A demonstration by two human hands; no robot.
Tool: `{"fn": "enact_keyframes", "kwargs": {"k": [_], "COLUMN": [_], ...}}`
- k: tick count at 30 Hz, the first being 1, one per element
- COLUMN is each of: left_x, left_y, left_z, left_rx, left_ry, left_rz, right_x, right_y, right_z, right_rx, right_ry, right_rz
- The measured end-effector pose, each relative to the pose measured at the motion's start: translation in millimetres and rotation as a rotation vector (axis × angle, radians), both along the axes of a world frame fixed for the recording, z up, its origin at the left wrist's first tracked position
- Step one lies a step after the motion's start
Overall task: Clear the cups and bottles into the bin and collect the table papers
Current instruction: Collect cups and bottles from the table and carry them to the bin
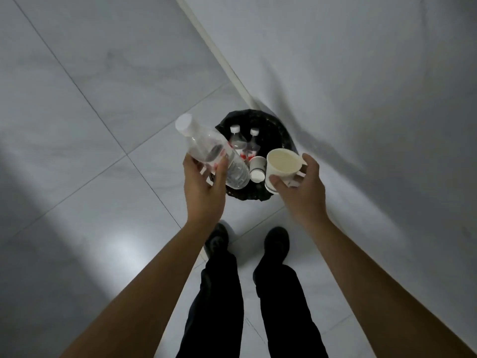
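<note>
**Both hands loaded over the bin, bottle's sticking out sideways though**

Looking straight down here. Closest in are the dark trousers and black shoes, planted just short of the bin.

Next up, the hands. The left hand has its fingers and thumb wrapped round the lower part of a clear plastic bottle. The right hand is pinching a paper cup low on its side, mouth up towards the camera. It looks empty, though I can't be sure.

Below them sits the bin, black liner, on the tiled floor. Two capped bottles and a couple of small cups are lying in it.

The bit that matters: the bottle's long axis runs diagonally. Its base end hangs over the left part of the bin's opening, while the white cap pokes up and out past the left rim, over bare tile. The cup sits over the right side of the opening, so I reckon it's fine to just drop. The bottle probably wants a nudge to the right or a base-first release, or it might clip the rim and bounce out.

Right behind the bin is the white wall with a pale skirting strip. No table or papers in view.
</note>
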State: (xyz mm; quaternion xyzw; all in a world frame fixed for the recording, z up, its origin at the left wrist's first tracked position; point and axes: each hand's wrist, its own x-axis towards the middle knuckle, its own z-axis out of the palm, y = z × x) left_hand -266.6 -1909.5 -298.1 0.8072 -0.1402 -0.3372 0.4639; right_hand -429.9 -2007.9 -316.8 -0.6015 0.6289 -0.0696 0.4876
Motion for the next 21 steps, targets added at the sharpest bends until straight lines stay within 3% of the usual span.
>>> {"fn": "enact_keyframes", "kwargs": {"k": [6, 12, 18, 21], "left_x": [2.2, 13.2, 4.6, 2.2], "left_y": [-11.9, -34.7, 9.9, 38.4], "left_z": [-116.0, -180.9, -146.2, -83.0], "left_rx": [0.263, 0.481, 0.533, 0.45], "left_ry": [-0.01, 0.081, -0.089, -0.216], "left_rz": [-0.117, -0.119, -0.465, -0.46], "right_x": [15.1, 14.0, -4.7, 1.5], "right_y": [-26.0, -40.7, -24.6, -9.4], "right_z": [-116.9, -168.5, -140.3, -81.8], "right_rx": [-0.06, 0.024, 0.099, 0.036], "right_ry": [0.102, 0.149, 0.252, 0.199], "right_rz": [0.167, 0.246, 0.378, 0.324]}}
